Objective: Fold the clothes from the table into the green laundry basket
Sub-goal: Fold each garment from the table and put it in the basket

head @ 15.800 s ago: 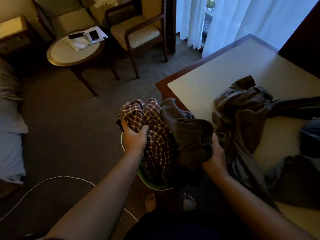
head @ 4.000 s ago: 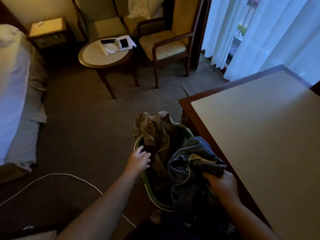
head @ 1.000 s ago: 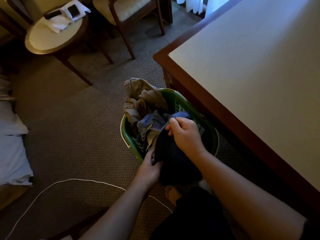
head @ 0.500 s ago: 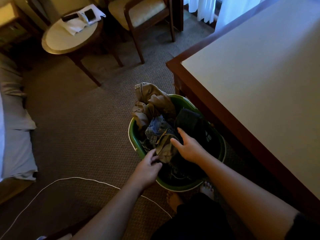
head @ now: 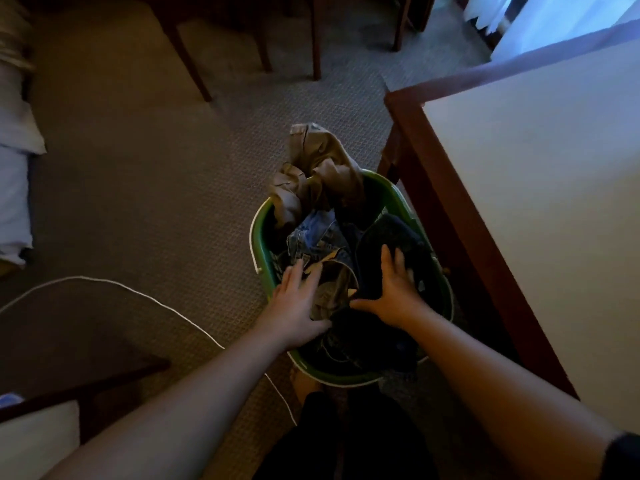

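The green laundry basket (head: 260,233) stands on the carpet beside the table's corner. It holds a heap of clothes: a brown garment (head: 318,174) hanging over the far rim, blue jeans (head: 317,237) in the middle, and a dark navy garment (head: 391,237) on the right. My left hand (head: 298,303) lies flat on the clothes at the near left, fingers spread. My right hand (head: 394,289) presses flat on the dark navy garment, fingers apart. Neither hand grips anything.
The table (head: 540,188) with a pale top and dark wood edge fills the right side. A white cable (head: 149,299) curves over the carpet at left. Chair and side-table legs (head: 194,64) stand at the back. Bedding (head: 14,188) lies far left. My bare foot (head: 304,382) shows under the basket's near rim.
Both hands now lie flat on the clothes in the basket; the left let go of the fabric it pinched. The view has tilted further down.
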Available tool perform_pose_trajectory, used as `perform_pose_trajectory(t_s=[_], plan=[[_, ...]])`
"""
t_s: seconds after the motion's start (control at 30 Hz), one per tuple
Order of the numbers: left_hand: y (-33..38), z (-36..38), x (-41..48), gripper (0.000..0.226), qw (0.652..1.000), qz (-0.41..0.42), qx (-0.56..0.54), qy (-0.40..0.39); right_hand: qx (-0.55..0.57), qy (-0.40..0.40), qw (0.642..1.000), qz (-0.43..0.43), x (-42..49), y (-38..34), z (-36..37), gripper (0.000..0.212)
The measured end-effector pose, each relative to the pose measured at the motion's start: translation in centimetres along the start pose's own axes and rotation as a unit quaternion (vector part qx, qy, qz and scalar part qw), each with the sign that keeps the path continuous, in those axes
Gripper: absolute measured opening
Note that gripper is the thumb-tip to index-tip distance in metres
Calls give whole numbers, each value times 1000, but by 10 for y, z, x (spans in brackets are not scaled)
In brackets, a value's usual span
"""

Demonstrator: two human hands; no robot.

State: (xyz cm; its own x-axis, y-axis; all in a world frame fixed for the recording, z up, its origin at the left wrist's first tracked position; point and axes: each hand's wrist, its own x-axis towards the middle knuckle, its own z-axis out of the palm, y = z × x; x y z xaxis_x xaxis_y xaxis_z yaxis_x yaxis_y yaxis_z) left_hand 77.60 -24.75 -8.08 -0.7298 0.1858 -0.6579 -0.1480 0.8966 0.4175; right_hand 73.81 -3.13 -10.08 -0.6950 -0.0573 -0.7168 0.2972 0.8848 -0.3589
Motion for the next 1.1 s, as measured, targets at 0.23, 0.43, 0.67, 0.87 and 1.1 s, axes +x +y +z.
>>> perform_pose_trajectory(t_s=[0.23,0.43,0.67,0.87,1.1], plan=[[-15,55,123,156,997,-74,22,14,-350,-44,934,-51,107,10,33,156],[-49,137,207,138,994,-105,-4,14,-377,-84,922,-26,196,52,100,143],[-78,170,284,141,990,-141,-21,-15,-379,-51,922,-54,266,78,140,93],[-83,144,280,135,989,-138,-39,-40,-292,-95,950,-62,254,66,118,104],[-45,82,208,65,919,-98,-282,257,220,370,881,-197,187,-11,48,69]])
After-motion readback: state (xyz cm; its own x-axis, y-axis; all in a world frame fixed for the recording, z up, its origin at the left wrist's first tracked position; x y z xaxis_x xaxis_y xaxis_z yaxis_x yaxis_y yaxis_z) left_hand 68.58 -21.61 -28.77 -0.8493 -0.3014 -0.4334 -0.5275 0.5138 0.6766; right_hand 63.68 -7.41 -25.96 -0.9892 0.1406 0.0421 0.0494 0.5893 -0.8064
